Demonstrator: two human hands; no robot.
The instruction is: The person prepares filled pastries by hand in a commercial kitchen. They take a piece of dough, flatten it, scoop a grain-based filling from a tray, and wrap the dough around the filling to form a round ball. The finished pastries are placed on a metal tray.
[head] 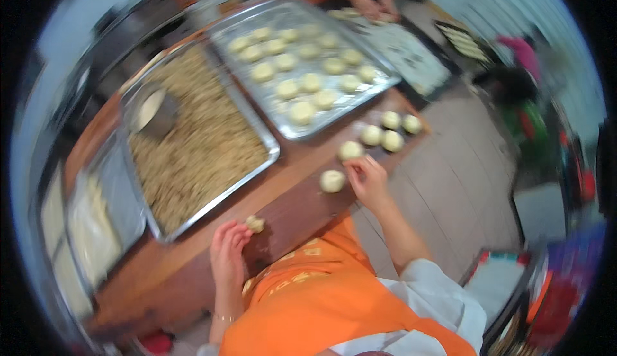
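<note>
A small lump of crumbly filling (pixel 255 224) sits at the fingertips of my left hand (pixel 230 245), just above the brown tabletop. My right hand (pixel 368 178) has its fingertips bent against the lower edge of a pale dough ball (pixel 350 151). Blur hides whether they grip it. Close to that hand's left lies another round dough ball (pixel 332 181), with a small mark on top. Several more dough balls (pixel 391 140) are grouped farther right, near the table's corner. Beyond my left hand is a metal tray of brown crumbly filling (pixel 207 139).
A metal scoop or cup (pixel 156 112) rests in the filling. Behind stands a shiny tray (pixel 289 129) with rows of flattened dough rounds (pixel 311 82). A plastic-covered tray (pixel 120 187) is at left. Across the table, another person's hands (pixel 376 9) work over a floury tray (pixel 405 50).
</note>
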